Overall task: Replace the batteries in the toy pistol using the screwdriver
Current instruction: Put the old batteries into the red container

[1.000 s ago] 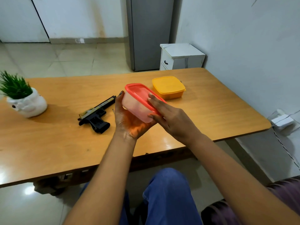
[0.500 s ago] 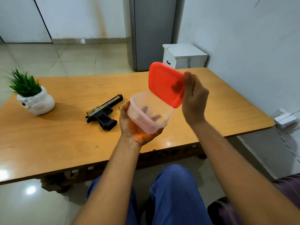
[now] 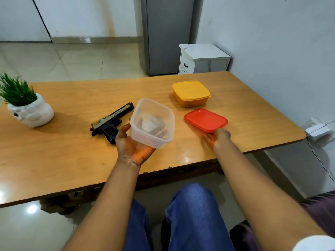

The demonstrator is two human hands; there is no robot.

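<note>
The left hand (image 3: 134, 145) is cupping a clear, lidless plastic tub (image 3: 152, 122) from below, fingers curled round its base, above the wooden table (image 3: 72, 156). The right hand (image 3: 217, 137) is pinching the near edge of a flat red plastic lid (image 3: 205, 120) low over the tabletop. The black-and-gold toy pistol (image 3: 111, 122) is lying on the table just left of the tub, and a lidded orange plastic box (image 3: 190, 93) is sitting beyond the lid.

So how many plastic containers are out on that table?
2: the clear container, lid off, held above the table by the left hand; the orange container, lidded, on the table's far side. None seem hidden.

Pistol (image 3: 111, 123) left of tub (image 3: 152, 122); lid (image 3: 206, 120) right, box (image 3: 190, 93) behind lid.
</note>
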